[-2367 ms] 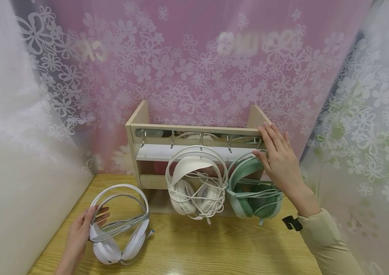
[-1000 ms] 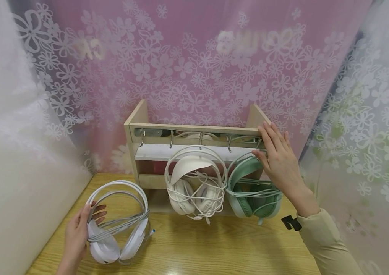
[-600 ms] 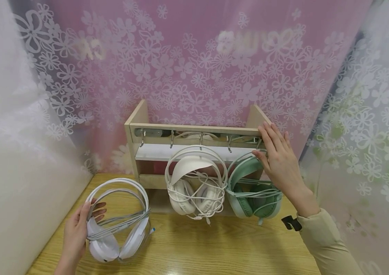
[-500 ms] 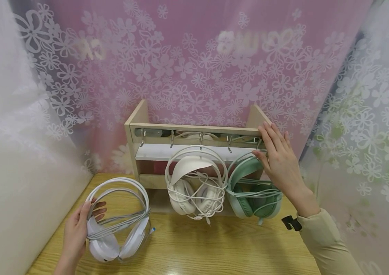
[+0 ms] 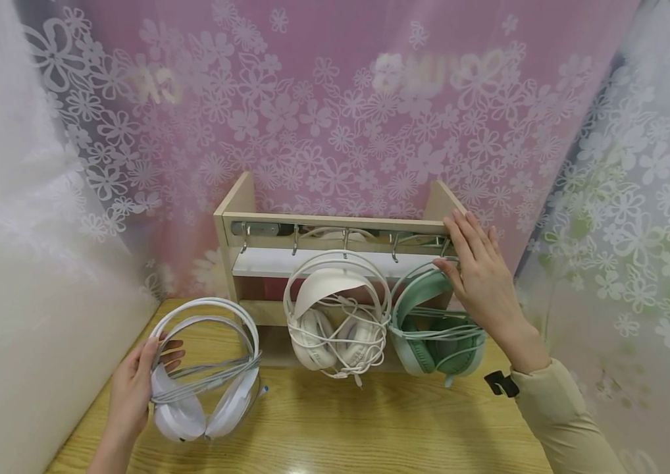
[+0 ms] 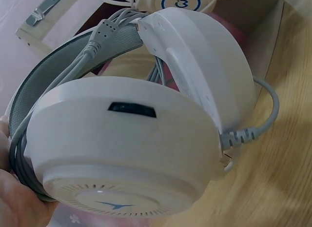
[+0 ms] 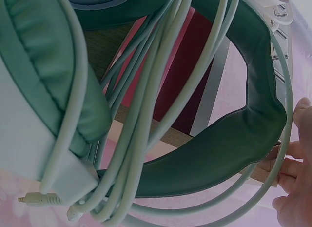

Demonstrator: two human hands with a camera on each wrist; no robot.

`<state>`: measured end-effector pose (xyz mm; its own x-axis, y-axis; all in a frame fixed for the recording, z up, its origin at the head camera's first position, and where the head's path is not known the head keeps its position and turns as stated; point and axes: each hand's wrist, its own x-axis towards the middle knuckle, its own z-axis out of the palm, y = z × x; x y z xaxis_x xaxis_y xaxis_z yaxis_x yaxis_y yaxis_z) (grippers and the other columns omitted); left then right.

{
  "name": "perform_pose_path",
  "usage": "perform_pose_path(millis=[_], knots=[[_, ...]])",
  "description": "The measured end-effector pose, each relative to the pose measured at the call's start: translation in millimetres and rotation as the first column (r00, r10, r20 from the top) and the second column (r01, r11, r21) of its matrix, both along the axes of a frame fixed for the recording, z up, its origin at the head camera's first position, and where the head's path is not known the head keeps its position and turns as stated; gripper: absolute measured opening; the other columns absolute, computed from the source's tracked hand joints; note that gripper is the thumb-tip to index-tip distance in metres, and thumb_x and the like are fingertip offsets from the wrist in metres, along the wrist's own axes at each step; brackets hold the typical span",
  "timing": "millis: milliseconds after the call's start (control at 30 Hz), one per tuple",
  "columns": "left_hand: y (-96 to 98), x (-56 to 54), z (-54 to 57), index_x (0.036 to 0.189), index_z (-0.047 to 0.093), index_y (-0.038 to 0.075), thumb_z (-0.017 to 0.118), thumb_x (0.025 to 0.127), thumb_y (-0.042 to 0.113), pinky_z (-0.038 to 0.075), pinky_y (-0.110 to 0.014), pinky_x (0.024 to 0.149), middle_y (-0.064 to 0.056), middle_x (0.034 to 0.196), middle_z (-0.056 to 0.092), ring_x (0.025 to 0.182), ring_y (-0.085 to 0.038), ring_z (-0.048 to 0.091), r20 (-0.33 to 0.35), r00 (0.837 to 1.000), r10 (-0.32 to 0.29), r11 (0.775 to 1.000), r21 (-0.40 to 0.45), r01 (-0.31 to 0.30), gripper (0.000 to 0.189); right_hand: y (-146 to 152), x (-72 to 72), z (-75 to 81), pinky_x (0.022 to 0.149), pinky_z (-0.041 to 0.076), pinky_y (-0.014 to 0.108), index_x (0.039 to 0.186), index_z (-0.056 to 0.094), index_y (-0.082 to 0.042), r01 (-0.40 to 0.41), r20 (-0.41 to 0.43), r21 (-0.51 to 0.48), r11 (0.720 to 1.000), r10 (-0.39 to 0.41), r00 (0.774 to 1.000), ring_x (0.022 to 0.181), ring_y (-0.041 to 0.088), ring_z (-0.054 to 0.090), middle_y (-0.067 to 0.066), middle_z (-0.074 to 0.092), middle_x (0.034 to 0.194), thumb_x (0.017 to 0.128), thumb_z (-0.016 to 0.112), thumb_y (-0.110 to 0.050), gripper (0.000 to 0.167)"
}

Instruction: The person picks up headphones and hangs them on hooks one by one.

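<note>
My left hand (image 5: 129,385) grips a pair of white headphones (image 5: 179,422) by one side, thumb in front and fingers behind the band. A grey cable (image 6: 73,68) is wound across these headphones, which are held up at the left of the wooden rack (image 5: 335,219). My right hand (image 5: 480,280) rests with straight fingers on the rack's top right corner. Just below it, green headphones (image 5: 453,349) hang from the rightmost hook, wrapped in their own cable. Off-white headphones (image 5: 314,339) hang from the middle hook, their cable tangled around the ear cups.
Metal hooks (image 5: 295,240) line the rack's front bar; the two at the left and the one right of the middle carry nothing. Behind them runs a white shelf (image 5: 264,262). The rack stands on a wood-grain table (image 5: 335,421), against a pink flowered curtain (image 5: 323,112).
My left hand has raised the white headphones slightly, moving them a little up towards the rack. My right hand and the hanging headphones have stayed in place.
</note>
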<state>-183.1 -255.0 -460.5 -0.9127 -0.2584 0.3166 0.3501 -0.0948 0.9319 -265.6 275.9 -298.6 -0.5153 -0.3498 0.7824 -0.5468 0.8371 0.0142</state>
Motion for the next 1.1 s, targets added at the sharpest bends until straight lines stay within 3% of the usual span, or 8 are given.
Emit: perform_pose_path(millis=[367, 600, 767, 1100], knots=[[3.1, -6.5, 17.3, 0.124, 0.064, 0.004, 0.044, 0.110, 0.023, 0.059, -0.026, 0.082, 0.002, 0.102, 0.076, 0.091, -0.013, 0.075, -0.042, 0.999, -0.032, 0.998, -0.062, 0.029, 0.031, -2.0, 0.1, 0.4, 0.125, 0.008, 0.054, 0.157, 0.035, -0.005, 0.003, 0.012, 0.003, 1.000, -0.003, 1.000, 0.154, 0.031, 0.022, 0.018, 0.034, 0.162, 0.104, 0.035, -0.058, 0.075], [5.0, -12.1, 33.6, 0.130, 0.060, -0.006, 0.043, 0.110, 0.021, 0.059, -0.025, 0.083, 0.003, 0.104, 0.076, 0.091, -0.012, 0.074, -0.083, 0.996, -0.030, 0.992, -0.125, 0.020, 0.037, -2.0, 0.3, 0.7, 0.125, 0.008, 0.054, 0.157, 0.035, -0.005, 0.006, 0.015, 0.004, 1.000, -0.006, 1.000, 0.154, 0.031, 0.022, 0.017, 0.034, 0.162, 0.104, 0.036, -0.058, 0.076], [8.8, -15.3, 46.7, 0.133, 0.058, -0.007, 0.044, 0.110, 0.017, 0.059, -0.023, 0.082, 0.003, 0.104, 0.076, 0.090, -0.009, 0.074, -0.113, 0.994, -0.004, 0.983, -0.184, -0.017, 0.036, -1.0, 0.7, 0.5, 0.125, 0.009, 0.053, 0.157, 0.035, -0.005, 0.007, 0.010, 0.001, 1.000, -0.007, 1.000, 0.154, 0.031, 0.022, 0.017, 0.034, 0.162, 0.104, 0.035, -0.059, 0.076], [8.2, -22.9, 69.4, 0.128, 0.062, -0.006, 0.046, 0.108, 0.008, 0.058, -0.020, 0.081, 0.005, 0.101, 0.076, 0.087, -0.007, 0.074, -0.236, 0.972, -0.016, 0.979, -0.201, -0.032, 0.029, -0.5, 0.0, -0.6, 0.125, 0.009, 0.054, 0.157, 0.035, -0.005, 0.009, 0.002, 0.001, 1.000, -0.009, 1.000, 0.154, 0.031, 0.023, 0.018, 0.034, 0.162, 0.103, 0.032, -0.061, 0.078]])
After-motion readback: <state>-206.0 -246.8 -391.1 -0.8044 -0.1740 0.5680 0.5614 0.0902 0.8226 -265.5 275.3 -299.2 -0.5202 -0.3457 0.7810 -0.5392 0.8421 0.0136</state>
